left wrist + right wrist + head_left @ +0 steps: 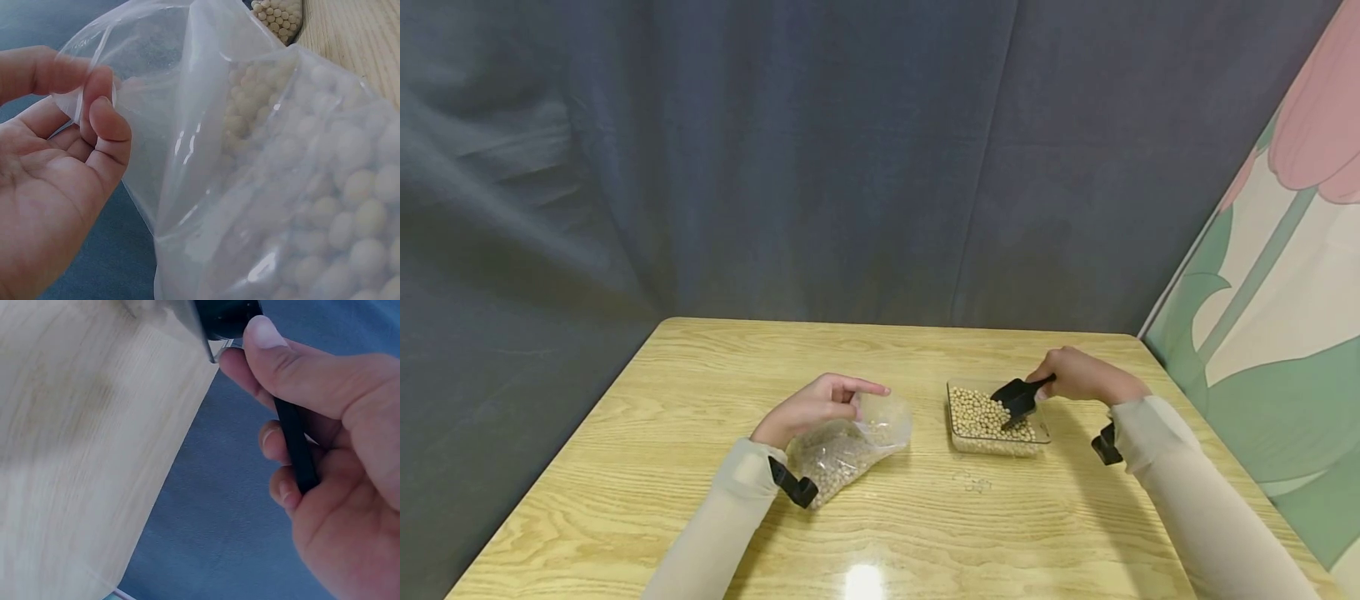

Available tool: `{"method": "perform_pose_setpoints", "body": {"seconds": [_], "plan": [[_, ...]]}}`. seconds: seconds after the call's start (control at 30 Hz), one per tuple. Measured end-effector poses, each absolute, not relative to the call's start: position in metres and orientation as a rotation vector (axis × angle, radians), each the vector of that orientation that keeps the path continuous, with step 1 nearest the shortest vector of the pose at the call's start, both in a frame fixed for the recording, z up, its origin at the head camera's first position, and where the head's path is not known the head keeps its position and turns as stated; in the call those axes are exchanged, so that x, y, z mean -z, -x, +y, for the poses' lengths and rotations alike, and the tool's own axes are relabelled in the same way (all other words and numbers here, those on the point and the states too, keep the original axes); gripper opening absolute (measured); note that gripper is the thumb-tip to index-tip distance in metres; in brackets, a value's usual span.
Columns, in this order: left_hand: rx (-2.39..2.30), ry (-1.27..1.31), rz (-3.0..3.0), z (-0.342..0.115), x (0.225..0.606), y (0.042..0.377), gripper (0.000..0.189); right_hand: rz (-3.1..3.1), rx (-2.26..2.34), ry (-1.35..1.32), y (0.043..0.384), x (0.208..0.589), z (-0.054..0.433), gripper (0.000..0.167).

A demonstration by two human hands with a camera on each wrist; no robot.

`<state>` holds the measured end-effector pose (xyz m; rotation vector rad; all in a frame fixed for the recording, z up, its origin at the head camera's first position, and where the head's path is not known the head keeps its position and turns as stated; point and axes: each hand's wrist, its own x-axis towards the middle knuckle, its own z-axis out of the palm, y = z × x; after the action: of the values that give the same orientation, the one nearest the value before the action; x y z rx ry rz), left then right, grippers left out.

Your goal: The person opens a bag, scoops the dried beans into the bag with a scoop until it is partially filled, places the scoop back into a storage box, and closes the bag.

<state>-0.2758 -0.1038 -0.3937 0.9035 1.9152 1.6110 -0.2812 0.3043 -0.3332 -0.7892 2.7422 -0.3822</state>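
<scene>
My right hand (pixel 1077 374) grips the handle of a small black scoop (pixel 1017 398). The scoop's blade dips among round beige beans (pixel 977 414) in a clear rectangular container (pixel 997 448). In the right wrist view, thumb and fingers wrap the black handle (pixel 296 447). On the left, my left hand (pixel 820 404) pinches the rim of a clear plastic bag (pixel 850 454) between thumb and fingers, and the mouth stands open toward the container. More of the same beans (pixel 365 219) fill the lower part of the bag, which lies on the table.
A light wooden table (pixel 700 367) carries everything. Between bag and container lie a few small, faint clear marks or bits (pixel 977 485). Behind the table hangs a dark blue curtain (pixel 820 167); a flower-painted panel (pixel 1285 333) stands along the right side.
</scene>
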Motion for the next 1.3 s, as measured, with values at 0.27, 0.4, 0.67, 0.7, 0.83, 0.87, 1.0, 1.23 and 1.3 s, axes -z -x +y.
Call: {"method": "perform_pose_setpoints", "body": {"seconds": [0.27,0.4,0.67,0.7,0.83,0.87,1.0,1.23,1.3], "plan": [[-1.6,-0.902,1.94,-0.103,0.394,0.276,0.046,2.763,0.452,0.822,0.283,0.343,0.307,0.031],[-1.601,-0.913,1.935,-0.104,0.393,0.276,0.046,2.751,0.488,0.808,0.284,0.347,0.307,0.032],[-1.601,-0.907,1.935,-0.103,0.392,0.275,0.046,2.738,0.511,0.795,0.285,0.356,0.31,0.034],[-1.601,-0.902,1.935,-0.104,0.392,0.275,0.046,2.742,0.517,0.793,0.285,0.357,0.31,0.034],[-1.597,-0.906,1.933,-0.104,0.393,0.275,0.046,2.725,0.576,0.781,0.284,0.362,0.308,0.034],[-1.598,-0.906,1.93,-0.104,0.394,0.275,0.046,2.718,0.591,0.773,0.283,0.363,0.308,0.034],[-1.604,-0.924,1.922,-0.104,0.394,0.275,0.046,2.717,0.62,0.728,0.282,0.365,0.307,0.034],[-1.605,-0.92,1.922,-0.105,0.394,0.274,0.046,2.68,0.72,0.687,0.28,0.374,0.3,0.032],[-1.603,-0.92,1.923,-0.105,0.394,0.273,0.046,2.671,0.74,0.669,0.278,0.375,0.299,0.032]]}}
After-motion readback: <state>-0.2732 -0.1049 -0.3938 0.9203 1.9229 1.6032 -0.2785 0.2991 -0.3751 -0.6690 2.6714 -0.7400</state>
